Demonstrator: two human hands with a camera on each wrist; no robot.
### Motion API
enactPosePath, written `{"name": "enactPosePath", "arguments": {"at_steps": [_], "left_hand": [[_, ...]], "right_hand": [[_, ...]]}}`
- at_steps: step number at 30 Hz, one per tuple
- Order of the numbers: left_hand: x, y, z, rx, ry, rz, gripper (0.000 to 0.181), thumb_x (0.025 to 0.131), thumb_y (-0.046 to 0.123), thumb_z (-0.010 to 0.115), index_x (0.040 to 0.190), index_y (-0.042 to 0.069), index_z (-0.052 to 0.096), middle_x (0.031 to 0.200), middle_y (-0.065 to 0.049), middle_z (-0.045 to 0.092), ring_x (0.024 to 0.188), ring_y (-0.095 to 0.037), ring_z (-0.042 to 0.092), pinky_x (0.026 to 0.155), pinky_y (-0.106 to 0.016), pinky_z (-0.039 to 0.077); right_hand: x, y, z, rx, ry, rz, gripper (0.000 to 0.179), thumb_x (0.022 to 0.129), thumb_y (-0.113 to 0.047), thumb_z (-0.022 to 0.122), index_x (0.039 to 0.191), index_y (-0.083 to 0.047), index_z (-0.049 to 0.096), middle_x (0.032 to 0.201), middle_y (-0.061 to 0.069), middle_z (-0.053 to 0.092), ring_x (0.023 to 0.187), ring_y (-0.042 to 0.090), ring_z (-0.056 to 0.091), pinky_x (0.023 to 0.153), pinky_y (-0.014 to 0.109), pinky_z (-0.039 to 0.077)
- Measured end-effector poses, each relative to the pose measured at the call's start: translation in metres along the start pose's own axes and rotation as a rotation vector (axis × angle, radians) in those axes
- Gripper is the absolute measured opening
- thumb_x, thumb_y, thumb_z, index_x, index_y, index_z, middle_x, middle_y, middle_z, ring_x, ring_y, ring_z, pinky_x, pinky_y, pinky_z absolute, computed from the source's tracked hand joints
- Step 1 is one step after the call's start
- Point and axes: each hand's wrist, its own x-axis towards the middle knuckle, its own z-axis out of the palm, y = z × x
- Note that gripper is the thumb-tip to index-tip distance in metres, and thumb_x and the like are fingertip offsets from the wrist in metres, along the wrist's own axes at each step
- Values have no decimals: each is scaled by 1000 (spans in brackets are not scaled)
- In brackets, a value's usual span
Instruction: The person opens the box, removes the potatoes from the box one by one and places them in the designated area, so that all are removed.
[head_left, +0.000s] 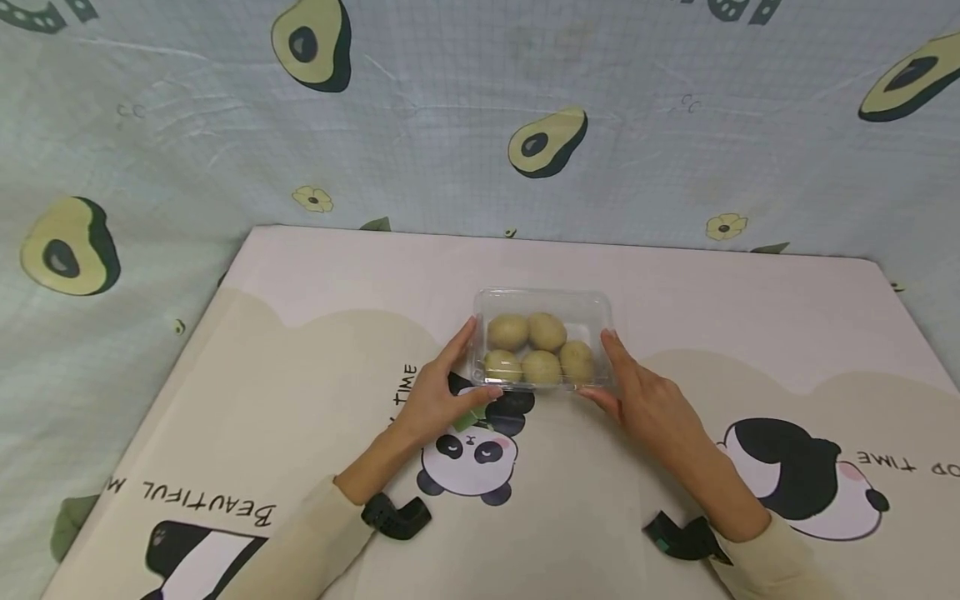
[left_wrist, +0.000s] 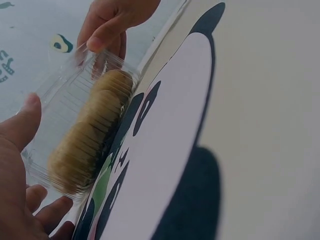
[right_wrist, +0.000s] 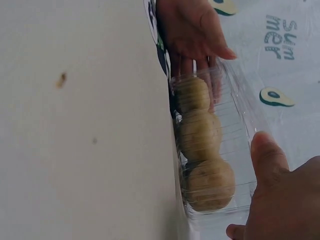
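A clear plastic container [head_left: 581, 307] sits in the middle of the head view, low against the printed tabletop, its long side toward me. Several round, yellow-brown potatoes [head_left: 542, 367] lie inside, in two rows. My left hand [head_left: 437, 398] holds its left end, thumb along the near side. The right hand [head_left: 654, 406] grips the opposite end the same way. In the left wrist view, the container's ribbed wall [left_wrist: 65, 95] lies between the thumb and fingers of my left hand [left_wrist: 12, 170]. Some right-hand fingers [right_wrist: 235, 231] are hidden behind the container in the right wrist view.
The tabletop [head_left: 525, 533] carries a pale cover printed with pandas and lettering. Its far edge meets a hanging cloth [head_left: 420, 150] with avocado prints. Dark wrist-worn devices [head_left: 396, 517] sit at both cuffs.
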Motion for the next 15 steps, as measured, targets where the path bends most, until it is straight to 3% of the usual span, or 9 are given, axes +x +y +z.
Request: {"name": "enactPosePath", "arguments": {"at_steps": [6, 12, 15], "left_hand": [[1, 0, 0, -19, -6, -5, 91, 81, 23, 78, 153, 17, 22, 155, -1, 27, 137, -28, 32, 112, -47, 23], [0, 1, 0, -43, -9, -22, 90, 80, 21, 79, 153, 17, 25, 154, -3, 29, 136, -28, 35, 111, -45, 26], [0, 1, 0, -43, -7, -27, 91, 80, 21, 79, 153, 16, 25, 153, -5, 30, 136, -27, 35, 111, -44, 26]], "right_hand": [[0, -2, 1, -14, 22, -23, 71, 101, -50, 33, 133, 13, 41, 114, 31, 61, 75, 43, 66, 49, 51, 52], [1, -3, 2, -17, 35, -25, 67, 102, -46, 34, 133, 13, 42, 117, 30, 60, 77, 43, 66, 50, 51, 52], [2, -4, 3, -20, 57, -31, 64, 103, -43, 33, 131, 13, 43, 110, 30, 63, 71, 42, 66, 47, 50, 51]]}}
